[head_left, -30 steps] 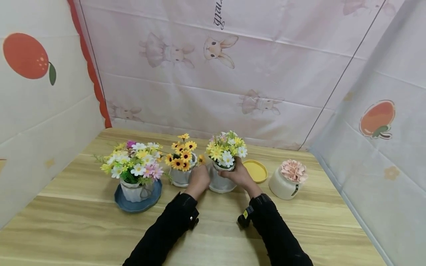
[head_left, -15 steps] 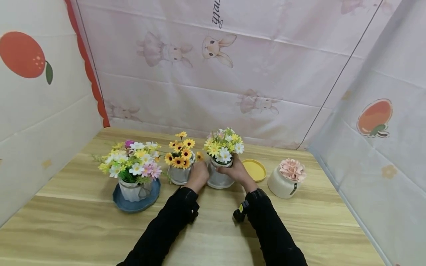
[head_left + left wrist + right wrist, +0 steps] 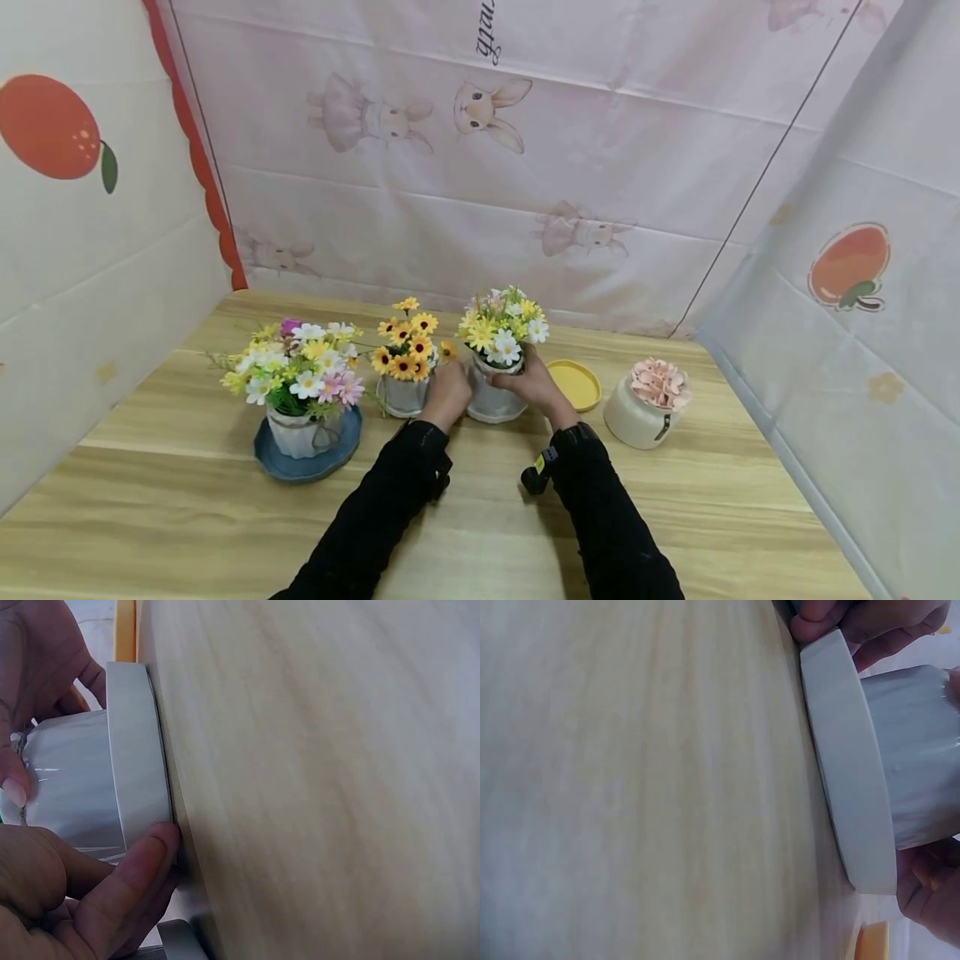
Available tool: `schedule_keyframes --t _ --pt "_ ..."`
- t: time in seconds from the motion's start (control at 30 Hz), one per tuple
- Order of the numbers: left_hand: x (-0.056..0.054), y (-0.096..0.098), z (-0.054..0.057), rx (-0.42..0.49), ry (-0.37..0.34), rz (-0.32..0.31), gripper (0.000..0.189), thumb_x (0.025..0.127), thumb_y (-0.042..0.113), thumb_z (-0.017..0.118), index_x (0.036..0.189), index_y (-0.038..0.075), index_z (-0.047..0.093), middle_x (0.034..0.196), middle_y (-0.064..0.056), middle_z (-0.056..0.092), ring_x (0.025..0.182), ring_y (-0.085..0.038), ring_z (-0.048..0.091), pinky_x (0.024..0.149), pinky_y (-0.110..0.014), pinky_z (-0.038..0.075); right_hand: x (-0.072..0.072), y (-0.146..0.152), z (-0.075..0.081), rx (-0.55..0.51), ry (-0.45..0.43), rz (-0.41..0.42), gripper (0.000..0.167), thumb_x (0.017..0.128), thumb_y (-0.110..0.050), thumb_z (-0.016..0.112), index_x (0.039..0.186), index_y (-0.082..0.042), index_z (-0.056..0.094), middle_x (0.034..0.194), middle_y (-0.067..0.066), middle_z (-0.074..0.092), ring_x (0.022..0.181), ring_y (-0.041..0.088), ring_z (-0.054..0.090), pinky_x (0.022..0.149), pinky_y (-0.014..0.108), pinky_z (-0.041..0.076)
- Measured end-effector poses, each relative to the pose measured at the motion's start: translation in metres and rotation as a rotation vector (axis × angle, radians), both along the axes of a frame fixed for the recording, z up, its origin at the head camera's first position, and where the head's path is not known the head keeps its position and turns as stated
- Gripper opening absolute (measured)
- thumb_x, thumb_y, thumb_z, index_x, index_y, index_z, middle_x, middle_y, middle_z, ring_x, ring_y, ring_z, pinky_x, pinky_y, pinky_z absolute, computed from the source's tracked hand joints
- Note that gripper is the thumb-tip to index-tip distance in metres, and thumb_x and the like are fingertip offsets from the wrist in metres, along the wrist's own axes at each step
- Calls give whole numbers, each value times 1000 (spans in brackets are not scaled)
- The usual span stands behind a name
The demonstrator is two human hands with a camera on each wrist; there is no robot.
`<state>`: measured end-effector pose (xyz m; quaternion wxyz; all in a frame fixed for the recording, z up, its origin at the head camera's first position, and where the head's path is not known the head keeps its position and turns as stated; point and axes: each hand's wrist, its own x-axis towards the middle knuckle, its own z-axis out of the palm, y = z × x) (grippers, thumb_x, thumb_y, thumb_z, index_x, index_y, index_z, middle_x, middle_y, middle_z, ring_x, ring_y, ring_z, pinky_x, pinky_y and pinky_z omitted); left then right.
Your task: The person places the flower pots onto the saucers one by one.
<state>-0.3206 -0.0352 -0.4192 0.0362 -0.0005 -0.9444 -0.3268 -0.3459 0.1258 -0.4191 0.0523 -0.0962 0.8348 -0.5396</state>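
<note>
In the head view a white flower pot [image 3: 483, 390] with yellow and white daisies [image 3: 501, 332] stands on a white saucer [image 3: 497, 417] at the middle of the table. My right hand [image 3: 538, 385] grips this pot near its top from the right, thumb across the front. My left hand [image 3: 447, 393] is low at the saucer's left side. The left wrist view shows its fingers [image 3: 142, 859] pinching the saucer's rim [image 3: 139, 757], close to the wood. Between the hands the pot's smooth wall [image 3: 71, 776] shows. Just left of my left hand is a pot of orange sunflowers [image 3: 408, 346].
At the left, a larger daisy pot [image 3: 296, 435] sits on a blue plate [image 3: 281, 468]. A yellow plate [image 3: 576, 385] lies right of my right hand, with a cream jar [image 3: 633, 417] of pink flowers beyond it. Printed cloth walls [image 3: 600, 150] enclose the wooden table [image 3: 465, 533].
The held pot and its saucer have shifted slightly toward the back of the table, both hands moving with them. The head view has drifted a little. Other pots and plates stay put.
</note>
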Motion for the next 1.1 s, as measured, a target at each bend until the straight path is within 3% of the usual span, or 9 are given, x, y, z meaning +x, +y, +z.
schedule_keyframes --t 0.17,0.3,0.53,0.77,0.93,1.1 --pt "-2 0 1 -46 12 2 17 88 -1 53 73 1 61 82 -21 62 78 -34 60 66 -37 48 -2 -1 -1 7 1 0 94 74 -20 78 145 -4 18 143 20 30 128 31 34 103 43 31" --pt "-2 -2 3 -49 41 -6 19 88 1 53 70 1 58 80 -22 61 79 -36 60 68 -40 48 -5 -1 1 11 3 14 95 73 -23 79 145 -5 20 143 20 31 128 31 33 103 43 30" --pt "-1 -1 2 -13 33 -5 24 95 7 50 75 -1 61 79 -22 60 73 -33 60 61 -37 48 21 -5 32 4 -24 50 91 76 -14 76 144 4 17 142 28 28 129 37 31 103 46 29" --pt "0 -2 0 -11 19 -15 22 94 6 51 77 -2 62 76 -21 59 70 -33 59 61 -37 49 25 -5 34 16 -35 59 90 78 -13 75 144 4 16 142 27 28 129 36 31 103 45 30" --pt "0 -3 1 17 -16 -34 29 97 8 48 71 2 58 65 -15 51 59 -27 54 53 -32 43 20 -2 31 -4 -33 87 90 77 -11 75 143 5 16 140 28 31 126 37 35 101 46 33" --pt "1 -3 3 10 -51 -41 32 97 10 48 66 4 56 60 -11 48 53 -23 51 51 -30 41 7 3 14 -11 -25 72 92 75 -15 77 144 0 18 140 24 33 126 34 37 100 45 34"
